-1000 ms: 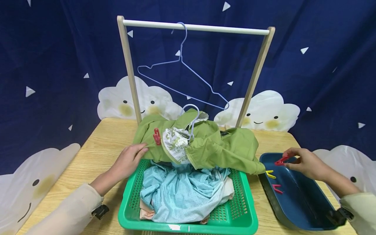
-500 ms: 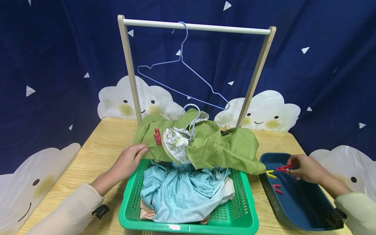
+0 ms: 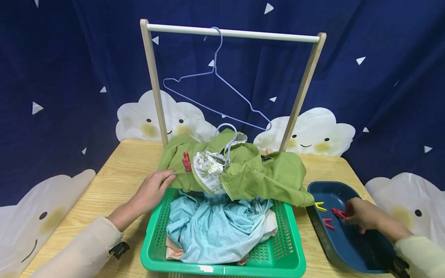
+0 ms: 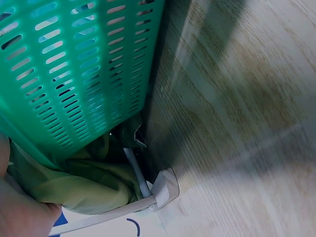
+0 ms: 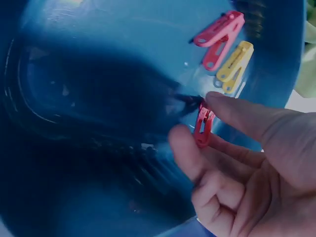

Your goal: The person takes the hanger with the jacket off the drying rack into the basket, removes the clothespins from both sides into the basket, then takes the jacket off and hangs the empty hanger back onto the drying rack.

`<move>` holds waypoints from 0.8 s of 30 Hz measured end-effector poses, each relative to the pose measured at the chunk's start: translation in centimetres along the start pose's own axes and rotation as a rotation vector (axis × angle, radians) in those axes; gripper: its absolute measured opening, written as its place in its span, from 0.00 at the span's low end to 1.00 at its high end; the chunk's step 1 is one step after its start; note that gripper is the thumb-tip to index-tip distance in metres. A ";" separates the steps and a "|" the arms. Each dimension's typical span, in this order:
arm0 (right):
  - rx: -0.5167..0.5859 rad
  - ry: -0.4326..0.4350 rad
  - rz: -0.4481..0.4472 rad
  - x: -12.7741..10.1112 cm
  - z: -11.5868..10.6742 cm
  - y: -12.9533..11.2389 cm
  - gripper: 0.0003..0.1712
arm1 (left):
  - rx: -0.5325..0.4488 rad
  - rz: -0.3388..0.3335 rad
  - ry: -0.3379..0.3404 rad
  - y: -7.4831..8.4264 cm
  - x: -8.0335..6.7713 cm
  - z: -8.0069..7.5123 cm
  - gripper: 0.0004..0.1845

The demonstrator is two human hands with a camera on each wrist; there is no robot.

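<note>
Glossy plastic for the basket; thin, crumpled cloth for the blue garment inside it, matt cloth for the jacket across its far end. To its right, smooth, shiny plastic for the tray and red clip; beneath it, grained wood for the table.

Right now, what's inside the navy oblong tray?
A yellow plastic clothespin, a pink plastic clothespin, a red plastic clothespin in the right hand, which hides some tray floor.
</note>
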State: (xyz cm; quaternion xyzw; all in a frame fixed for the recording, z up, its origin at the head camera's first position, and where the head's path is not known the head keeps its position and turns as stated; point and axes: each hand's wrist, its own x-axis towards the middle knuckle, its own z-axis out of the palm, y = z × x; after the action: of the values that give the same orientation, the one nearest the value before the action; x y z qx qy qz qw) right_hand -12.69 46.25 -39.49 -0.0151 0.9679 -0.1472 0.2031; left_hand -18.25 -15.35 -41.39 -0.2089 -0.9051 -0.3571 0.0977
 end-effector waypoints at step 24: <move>-0.057 0.000 0.066 -0.1 0.9 0.4 0.20 | -0.007 0.010 0.004 -0.1 0.0 0.1 0.12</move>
State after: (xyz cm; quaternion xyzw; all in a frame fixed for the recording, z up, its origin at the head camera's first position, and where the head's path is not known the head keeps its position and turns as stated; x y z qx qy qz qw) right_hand -12.25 46.41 -40.38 0.0109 0.9717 -0.1126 0.2072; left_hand -18.32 -15.33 -41.50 -0.2131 -0.9027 -0.3601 0.1003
